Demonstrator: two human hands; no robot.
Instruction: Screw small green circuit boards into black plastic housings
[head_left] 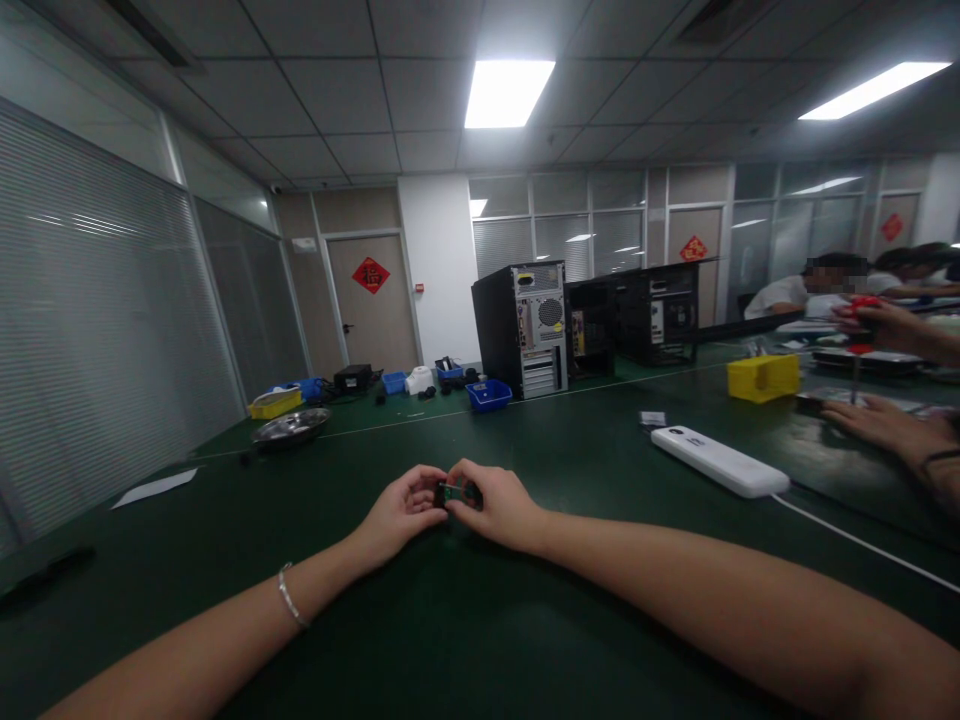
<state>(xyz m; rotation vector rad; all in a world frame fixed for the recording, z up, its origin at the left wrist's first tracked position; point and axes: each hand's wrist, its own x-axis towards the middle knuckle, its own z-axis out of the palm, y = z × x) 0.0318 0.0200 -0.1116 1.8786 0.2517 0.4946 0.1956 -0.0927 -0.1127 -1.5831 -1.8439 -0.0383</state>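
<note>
Close together above the green tabletop (480, 620), both hands meet at a small green circuit board (452, 492). My left hand (405, 508) pinches its left end, where a dark part shows between thumb and fingers. My right hand (499, 503) is curled around the other end with thumb and index finger closed on it. Fingers cover much of the board, so its full shape and any finer details cannot be made out. A silvery bracelet (291, 597) circles the left wrist.
A white power strip (718, 460) with a cable lies right. Behind stand computer cases (536, 330), a blue bin (489, 394) and a yellow bin (763, 378). A metal dish (291, 428) sits left. At far right, a co-worker's hands (874, 425) work with a red-handled screwdriver (862, 318).
</note>
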